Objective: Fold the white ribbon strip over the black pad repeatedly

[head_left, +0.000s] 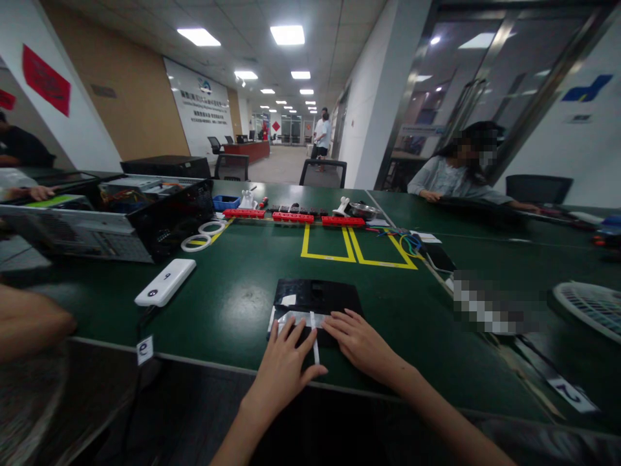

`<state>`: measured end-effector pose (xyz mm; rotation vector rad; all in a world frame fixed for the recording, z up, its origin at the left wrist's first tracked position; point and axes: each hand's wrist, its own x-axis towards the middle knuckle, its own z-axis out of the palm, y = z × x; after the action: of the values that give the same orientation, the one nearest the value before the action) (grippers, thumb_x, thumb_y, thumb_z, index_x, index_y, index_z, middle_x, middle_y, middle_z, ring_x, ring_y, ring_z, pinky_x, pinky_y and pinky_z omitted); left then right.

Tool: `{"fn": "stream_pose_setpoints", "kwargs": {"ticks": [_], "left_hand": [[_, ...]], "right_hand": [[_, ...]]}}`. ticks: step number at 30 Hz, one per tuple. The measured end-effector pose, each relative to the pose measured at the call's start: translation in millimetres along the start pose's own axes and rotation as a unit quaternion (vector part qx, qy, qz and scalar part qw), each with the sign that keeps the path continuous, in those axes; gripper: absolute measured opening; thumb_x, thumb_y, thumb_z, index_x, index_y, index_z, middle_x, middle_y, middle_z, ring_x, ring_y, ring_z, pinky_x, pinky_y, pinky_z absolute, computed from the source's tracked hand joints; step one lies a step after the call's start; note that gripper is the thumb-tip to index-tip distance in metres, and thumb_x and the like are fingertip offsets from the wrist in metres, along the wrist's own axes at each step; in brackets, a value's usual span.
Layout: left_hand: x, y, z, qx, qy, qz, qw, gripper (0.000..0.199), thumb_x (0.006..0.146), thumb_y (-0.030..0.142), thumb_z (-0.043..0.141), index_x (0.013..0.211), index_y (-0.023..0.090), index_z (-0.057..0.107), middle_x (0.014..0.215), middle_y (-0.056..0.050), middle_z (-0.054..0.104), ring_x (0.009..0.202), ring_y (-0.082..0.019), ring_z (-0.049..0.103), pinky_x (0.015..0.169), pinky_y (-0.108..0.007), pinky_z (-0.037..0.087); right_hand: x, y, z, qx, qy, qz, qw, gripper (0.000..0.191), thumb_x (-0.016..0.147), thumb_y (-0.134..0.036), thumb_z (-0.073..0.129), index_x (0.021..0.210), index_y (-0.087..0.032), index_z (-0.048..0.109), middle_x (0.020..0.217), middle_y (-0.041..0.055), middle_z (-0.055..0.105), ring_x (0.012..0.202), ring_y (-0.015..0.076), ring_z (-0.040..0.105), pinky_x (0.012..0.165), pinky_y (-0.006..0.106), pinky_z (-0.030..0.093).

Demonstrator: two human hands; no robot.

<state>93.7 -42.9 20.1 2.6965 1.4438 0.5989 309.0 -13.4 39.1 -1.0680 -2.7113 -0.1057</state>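
Note:
A flat black panel-like object (334,296) lies on the green table near its front edge. Whitish strips (313,319) run across its lower part, one of them narrow and pointing toward the table edge. My left hand (290,362) rests on the lower left of the panel, palm down with fingers spread over the strips. On the right side of the panel, my right hand (359,342) lies flat, its fingertips touching the end of the pale strip. Both hands lie on top of things without gripping them.
An open computer case (145,220) stands at the left, near a white power bank (165,283) and white rings (196,243). Red power strips (293,217) and yellow tape outlines (328,259) lie further back. A person sits at the right; another person's arm shows at left.

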Motion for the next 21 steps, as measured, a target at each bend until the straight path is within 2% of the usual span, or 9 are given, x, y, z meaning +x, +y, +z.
{"fn": "stream_pose_setpoints", "kwargs": {"ticks": [3, 6, 9, 14, 18, 21], "left_hand": [[0.5, 0.2, 0.5, -0.01, 0.006, -0.005, 1.0, 0.059, 0.081, 0.054, 0.056, 0.13, 0.022, 0.051, 0.137, -0.015, 0.048, 0.129, -0.038, 0.037, 0.103, -0.063, 0.026], [1.0, -0.5, 0.2, -0.018, 0.013, -0.013, 1.0, 0.053, 0.084, 0.052, 0.054, 0.129, 0.024, 0.053, 0.136, -0.014, 0.05, 0.128, -0.037, 0.039, 0.103, -0.063, 0.027], [1.4, -0.9, 0.0, -0.023, 0.015, -0.019, 0.999, 0.047, 0.086, 0.049, 0.052, 0.126, 0.026, 0.055, 0.134, -0.012, 0.052, 0.127, -0.035, 0.041, 0.103, -0.061, 0.028], [-0.1, -1.4, 4.3, -0.027, 0.019, -0.017, 0.999, 0.046, 0.086, 0.047, 0.053, 0.128, 0.026, 0.053, 0.136, -0.011, 0.051, 0.129, -0.034, 0.04, 0.104, -0.061, 0.026], [-2.7, -4.8, 5.8, -0.06, 0.014, -0.013, 0.998, 0.055, 0.089, 0.043, 0.05, 0.14, 0.027, 0.036, 0.139, -0.011, 0.047, 0.133, -0.032, 0.035, 0.105, -0.061, 0.024], [-4.1, -10.5, -0.4, -0.099, 0.034, -0.018, 0.994, 0.057, 0.092, 0.039, 0.047, 0.144, 0.027, 0.027, 0.141, -0.01, 0.045, 0.133, -0.029, 0.035, 0.107, -0.059, 0.021]], "right_hand": [[-8.8, -4.8, 0.7, -0.004, -0.009, 0.024, 1.0, 0.049, 0.087, -0.017, 0.041, 0.137, -0.019, 0.042, 0.139, 0.0094, 0.047, 0.13, 0.0234, 0.038, 0.107, 0.051, 0.029], [-14.4, -5.3, 0.2, 0.024, -0.035, 0.036, 0.998, 0.051, 0.091, -0.025, 0.038, 0.142, -0.022, 0.033, 0.144, 0.0077, 0.039, 0.133, 0.0211, 0.033, 0.108, 0.051, 0.027], [-16.5, -3.2, 0.0, 0.048, -0.057, 0.04, 0.996, 0.052, 0.093, -0.027, 0.036, 0.144, -0.024, 0.028, 0.146, 0.0063, 0.035, 0.136, 0.0198, 0.028, 0.11, 0.052, 0.024], [-18.1, -1.6, 3.6, 0.049, -0.054, 0.041, 0.996, 0.054, 0.092, -0.025, 0.037, 0.144, -0.023, 0.026, 0.148, 0.0069, 0.032, 0.137, 0.0204, 0.025, 0.11, 0.053, 0.022], [-16.6, -3.0, 0.5, 0.058, -0.053, 0.043, 0.996, 0.053, 0.091, -0.026, 0.039, 0.143, -0.022, 0.029, 0.147, 0.0078, 0.034, 0.136, 0.0207, 0.027, 0.11, 0.053, 0.023], [-12.2, -6.1, -9.5, 0.068, -0.055, 0.052, 0.995, 0.05, 0.091, -0.026, 0.039, 0.141, -0.023, 0.034, 0.145, 0.0075, 0.037, 0.135, 0.0216, 0.03, 0.109, 0.055, 0.024]]}}
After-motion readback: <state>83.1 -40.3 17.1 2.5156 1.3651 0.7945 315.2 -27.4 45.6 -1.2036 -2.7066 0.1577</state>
